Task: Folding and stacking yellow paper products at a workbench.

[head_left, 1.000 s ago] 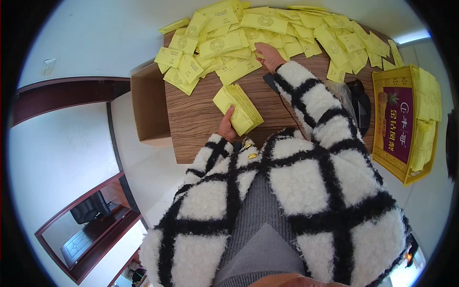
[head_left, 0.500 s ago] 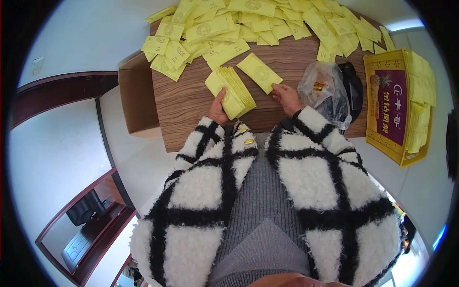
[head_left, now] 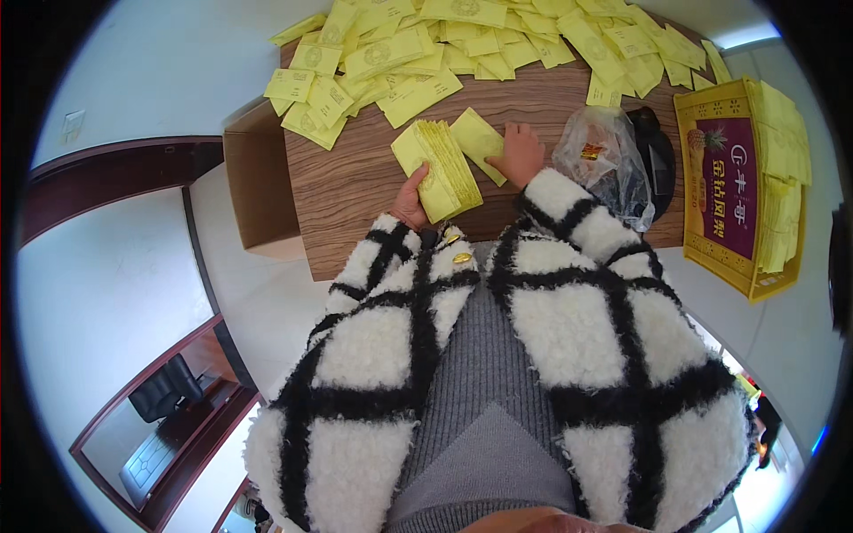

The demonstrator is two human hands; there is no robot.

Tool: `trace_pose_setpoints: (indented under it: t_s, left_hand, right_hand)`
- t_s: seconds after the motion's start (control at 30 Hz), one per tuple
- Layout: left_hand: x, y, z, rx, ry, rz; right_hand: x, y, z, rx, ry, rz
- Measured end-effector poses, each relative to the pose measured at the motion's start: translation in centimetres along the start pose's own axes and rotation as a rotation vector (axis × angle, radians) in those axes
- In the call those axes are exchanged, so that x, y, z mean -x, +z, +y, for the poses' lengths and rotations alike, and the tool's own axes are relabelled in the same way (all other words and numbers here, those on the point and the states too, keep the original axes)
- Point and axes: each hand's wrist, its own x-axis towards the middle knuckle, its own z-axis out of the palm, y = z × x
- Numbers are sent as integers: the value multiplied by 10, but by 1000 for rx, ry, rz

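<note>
A thick stack of yellow envelopes (head_left: 442, 173) is gripped by my left hand (head_left: 413, 197), its thumb lying across the top one. Just right of the stack, a single yellow envelope (head_left: 477, 142) lies slanted, its near right edge at my right hand (head_left: 522, 155). The fingers of that hand are bent around this edge, with the thumb against it. Part of the single envelope is covered by the hand. Beyond both hands, a loose heap of yellow envelopes (head_left: 391, 55) spreads over the far side of the wooden table (head_left: 355, 191).
Right of my right hand sit a clear plastic bag (head_left: 595, 169) and a black item (head_left: 655, 164). A yellow crate-like box (head_left: 733, 275) packed with yellow envelopes stands beyond the table's right edge. An open cardboard box (head_left: 253, 186) is at the left edge.
My right hand has moved up and slightly left along the single envelope, which now lies closer to the stack. The stack in my left hand has shifted slightly right.
</note>
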Motion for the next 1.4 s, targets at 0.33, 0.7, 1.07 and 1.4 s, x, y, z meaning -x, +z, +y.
trace_pose_setpoints:
  t_s: [0.33, 0.7, 1.07, 1.4]
  left_hand:
    - [-1, 9, -2, -115, -15, -8]
    - [-12, 26, -11, -123, 11, 1]
    - [-26, 30, -28, -182, 0, 29]
    - [-32, 64, -11, -688, 336, 45]
  right_hand:
    - [-6, 47, 23, -420, -224, -283]
    - [18, 31, 5, -855, -183, -247]
    - [20, 21, 31, -829, -153, -366]
    - [53, -64, 84, -764, -198, -130]
